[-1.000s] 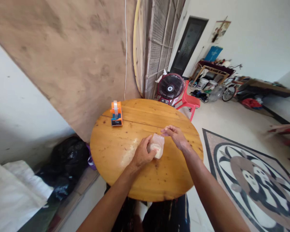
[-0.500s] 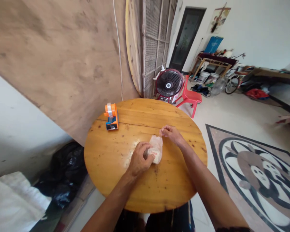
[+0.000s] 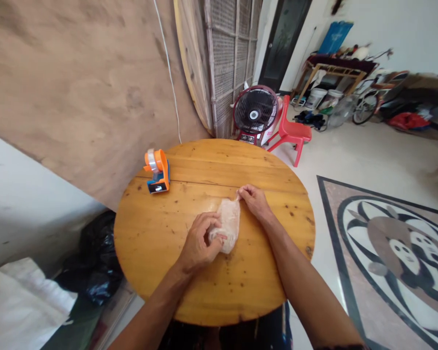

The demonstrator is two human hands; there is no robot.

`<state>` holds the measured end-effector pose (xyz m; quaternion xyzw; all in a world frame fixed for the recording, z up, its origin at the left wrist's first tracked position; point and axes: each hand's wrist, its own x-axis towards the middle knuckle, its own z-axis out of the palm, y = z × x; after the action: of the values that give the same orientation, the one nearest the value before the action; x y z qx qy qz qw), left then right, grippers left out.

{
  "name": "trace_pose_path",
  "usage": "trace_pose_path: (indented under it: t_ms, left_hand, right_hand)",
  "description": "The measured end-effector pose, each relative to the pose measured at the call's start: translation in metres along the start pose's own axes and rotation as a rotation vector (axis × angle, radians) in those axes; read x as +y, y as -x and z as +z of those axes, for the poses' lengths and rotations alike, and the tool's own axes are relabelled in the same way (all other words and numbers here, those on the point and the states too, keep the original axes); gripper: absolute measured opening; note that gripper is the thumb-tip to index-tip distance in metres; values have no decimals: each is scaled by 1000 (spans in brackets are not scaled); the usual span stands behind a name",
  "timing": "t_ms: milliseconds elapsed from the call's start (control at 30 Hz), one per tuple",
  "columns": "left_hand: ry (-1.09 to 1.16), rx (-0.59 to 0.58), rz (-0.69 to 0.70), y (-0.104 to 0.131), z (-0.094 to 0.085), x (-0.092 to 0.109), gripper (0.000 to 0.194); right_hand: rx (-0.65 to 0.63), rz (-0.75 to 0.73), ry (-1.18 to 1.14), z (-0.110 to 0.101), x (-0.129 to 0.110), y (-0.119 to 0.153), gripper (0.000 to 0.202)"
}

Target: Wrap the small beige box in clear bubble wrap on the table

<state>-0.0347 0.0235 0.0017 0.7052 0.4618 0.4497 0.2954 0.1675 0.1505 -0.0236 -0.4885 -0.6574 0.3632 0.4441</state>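
A pale, translucent plastic bag (image 3: 229, 221) with something whitish inside lies on the round wooden table (image 3: 204, 287). My left hand (image 3: 203, 239) is at its left side, thumb and fingers curved around the lower left part and gripping it. At the bag's upper right corner, my right hand (image 3: 253, 198) pinches a thin twisted end of the plastic between thumb and fingertips. What exactly the bag contains cannot be made out.
An orange and blue tape dispenser (image 3: 158, 171) stands at the table's back left. Behind the table are a round fan (image 3: 255, 111) and a red plastic chair (image 3: 294, 130). Black bags (image 3: 98, 262) lie on the left, beside the wall.
The view has shifted slightly. My right hand still pinches the corner, and the plastic there looks more drawn out. The bag appears flatter and more fully in view, with my left hand still on it.
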Motion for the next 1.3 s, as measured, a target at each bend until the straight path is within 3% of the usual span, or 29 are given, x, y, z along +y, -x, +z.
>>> trace_pose_path:
  t_ms: [233,433,533,633,767,833,967,1133,1300]
  left_hand:
    - [-121,-54,40,7,-2,8,23]
    - [-254,-171,107,36,-9,16,31]
    - [-198,-205,74,42,-18,21,42]
    - [-49,-208,-28,27,-30,23,49]
    - [64,-62,-311,-22,-36,6,33]
    - [130,-80,-359,-50,-30,-7,32]
    - [340,-232,-431,-87,-9,-23,40]
    - [406,-302,-457,-96,8,-30,48]
    - [434,-269,-405,-90,11,-41,60]
  right_hand:
    - [20,0,-61,1,2,-4,21]
    - [99,-10,-58,2,1,-7,21]
    - [96,-20,-30,2,1,-8,21]
    - [102,-3,-70,1,0,-7,20]
    - [96,12,-88,0,-1,-7,23]
    - [89,21,-79,-1,-2,-7,24]
    - [87,70,-97,-2,-2,-9,24]
    - [70,130,-114,-1,-3,-11,25]
    - [63,139,-113,-1,-4,-11,28]
